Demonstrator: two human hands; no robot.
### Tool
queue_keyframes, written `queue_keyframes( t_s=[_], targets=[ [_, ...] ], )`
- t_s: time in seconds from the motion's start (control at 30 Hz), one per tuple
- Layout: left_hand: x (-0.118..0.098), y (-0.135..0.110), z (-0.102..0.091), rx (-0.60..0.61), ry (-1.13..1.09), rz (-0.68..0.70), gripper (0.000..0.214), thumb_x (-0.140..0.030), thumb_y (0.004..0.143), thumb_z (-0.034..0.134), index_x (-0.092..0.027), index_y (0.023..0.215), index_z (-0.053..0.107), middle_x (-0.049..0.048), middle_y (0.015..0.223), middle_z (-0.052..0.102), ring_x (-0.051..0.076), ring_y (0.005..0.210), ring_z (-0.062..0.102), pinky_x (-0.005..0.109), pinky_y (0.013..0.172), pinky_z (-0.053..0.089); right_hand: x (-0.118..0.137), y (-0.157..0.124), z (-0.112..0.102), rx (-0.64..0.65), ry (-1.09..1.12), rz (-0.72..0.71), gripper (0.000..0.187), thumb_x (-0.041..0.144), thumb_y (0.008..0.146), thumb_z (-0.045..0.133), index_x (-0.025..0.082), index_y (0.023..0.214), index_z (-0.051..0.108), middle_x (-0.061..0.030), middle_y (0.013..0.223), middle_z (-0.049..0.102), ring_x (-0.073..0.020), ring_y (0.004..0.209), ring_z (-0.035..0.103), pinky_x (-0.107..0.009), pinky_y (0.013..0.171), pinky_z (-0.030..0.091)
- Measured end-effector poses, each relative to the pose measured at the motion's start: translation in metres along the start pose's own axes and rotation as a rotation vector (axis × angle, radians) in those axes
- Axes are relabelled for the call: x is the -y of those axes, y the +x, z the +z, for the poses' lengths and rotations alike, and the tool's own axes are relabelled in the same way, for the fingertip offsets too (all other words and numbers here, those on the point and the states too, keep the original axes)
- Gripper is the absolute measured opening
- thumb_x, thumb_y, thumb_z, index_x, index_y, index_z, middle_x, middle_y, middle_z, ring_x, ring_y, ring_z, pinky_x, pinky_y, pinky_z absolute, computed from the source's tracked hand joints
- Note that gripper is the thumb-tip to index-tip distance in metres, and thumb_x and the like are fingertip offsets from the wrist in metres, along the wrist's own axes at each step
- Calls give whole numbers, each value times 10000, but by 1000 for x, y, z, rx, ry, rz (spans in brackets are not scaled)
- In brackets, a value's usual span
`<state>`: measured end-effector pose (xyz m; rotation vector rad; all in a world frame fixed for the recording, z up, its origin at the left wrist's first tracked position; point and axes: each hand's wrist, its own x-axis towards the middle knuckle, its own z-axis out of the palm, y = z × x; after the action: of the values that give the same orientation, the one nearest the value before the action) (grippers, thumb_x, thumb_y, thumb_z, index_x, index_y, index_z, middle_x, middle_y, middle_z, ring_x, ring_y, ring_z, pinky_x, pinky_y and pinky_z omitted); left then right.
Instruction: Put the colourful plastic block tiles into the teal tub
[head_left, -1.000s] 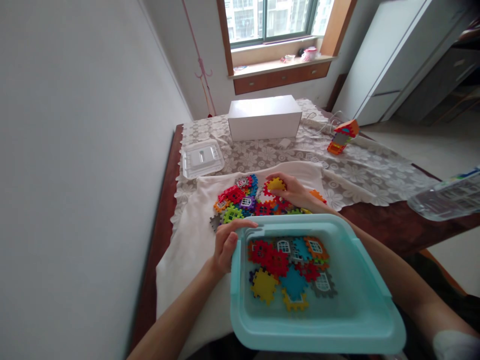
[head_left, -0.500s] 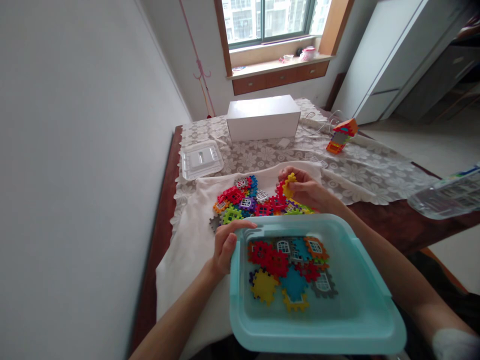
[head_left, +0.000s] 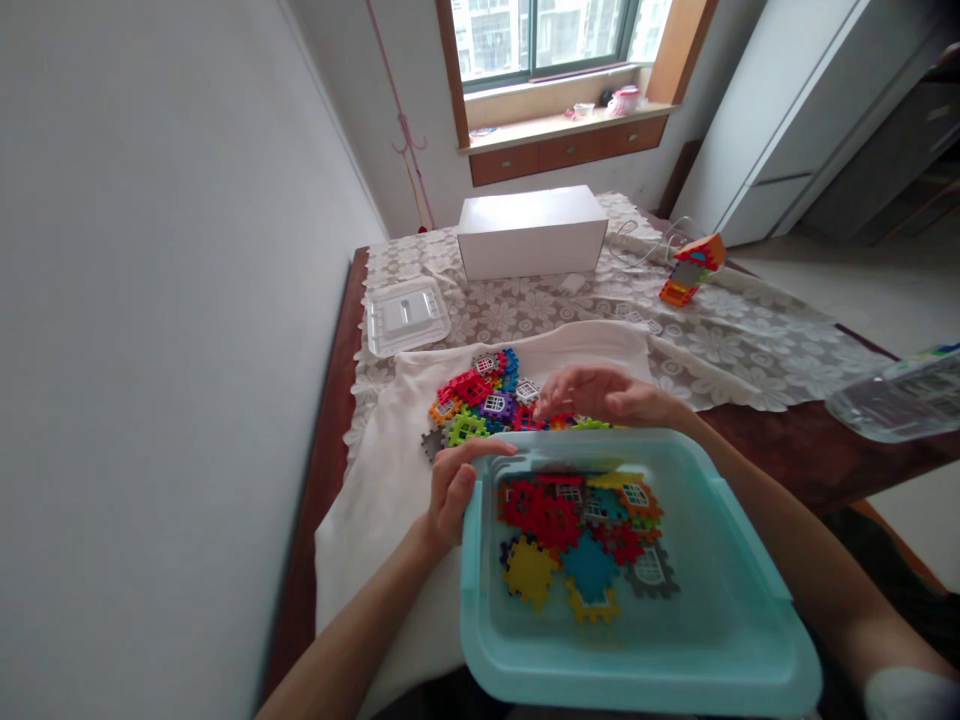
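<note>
A turquoise plastic bin (head_left: 739, 640) is tilted toward me, with several interlocking building tiles inside, among them a yellow tile (head_left: 529, 573) and a blue tile (head_left: 589, 566). My left hand (head_left: 453, 490) grips the bin's left rim, fingers over the edge and thumb outside. Over the pile of colourful tiles (head_left: 480, 400) beyond the bin, my right hand (head_left: 600, 395) hovers with fingers stretched out and nothing visible in them. Its palm and arm hide part of the pile. The pile lies on a white cloth (head_left: 375, 500).
On the lace tablecloth stand a white box (head_left: 532, 245), a clear lid (head_left: 409, 315) and a small orange-and-red tile house (head_left: 691, 270). A clear container (head_left: 900, 400) is at the table's right edge. A wall (head_left: 172, 350) runs along the left.
My right hand has let go of the red and yellow tiles it held. A red and a yellow tile now lie at the far side inside the bin. The left hand keeps its hold.
</note>
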<state>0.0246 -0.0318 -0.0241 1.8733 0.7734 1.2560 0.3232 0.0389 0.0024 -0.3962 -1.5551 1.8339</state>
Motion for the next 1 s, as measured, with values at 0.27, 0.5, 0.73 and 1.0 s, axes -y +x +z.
queue_keyframes(
  t_s=[0.27, 0.5, 0.73, 1.0],
  targets=[
    [-1, -1, 0, -18, 22, -16, 566, -518, 1108, 400, -152, 1072, 829, 129, 1006, 846, 257, 840, 751, 362, 793, 546, -32, 10, -21, -298, -1220, 168, 413, 477, 934, 805, 206, 1241, 744, -143, 1247, 718, -358, 1216, 657, -516, 1093, 497],
    [1, 1, 1, 17, -29, 17, 557, -517, 1102, 400, -152, 1081, 819, 106, 924, 827, 227, 734, 719, 345, 702, 513, -44, 12, -35, -205, -1283, 135, 182, 379, 1020, 701, 201, 1024, 734, -123, 1149, 723, -309, 1134, 672, -490, 1076, 504],
    [1, 0, 1, 8, -50, 6, 561, -529, 1107, 406, -145, 1089, 814, 127, 992, 839, 241, 789, 741, 352, 758, 538, -62, 15, -25, -233, -1036, -4, 263, 331, 1064, 601, 279, 1299, 707, -97, 1557, 629, -304, 1438, 585, -496, 1262, 441],
    [-3, 0, 2, -10, -17, 20, 559, -509, 1119, 386, -150, 1096, 814, 121, 1005, 841, 236, 796, 747, 349, 759, 532, -63, 13, -21, -278, -1018, 55, 314, 439, 1063, 621, 302, 1346, 633, -87, 1358, 712, -296, 1282, 661, -490, 1171, 511]
  ],
)
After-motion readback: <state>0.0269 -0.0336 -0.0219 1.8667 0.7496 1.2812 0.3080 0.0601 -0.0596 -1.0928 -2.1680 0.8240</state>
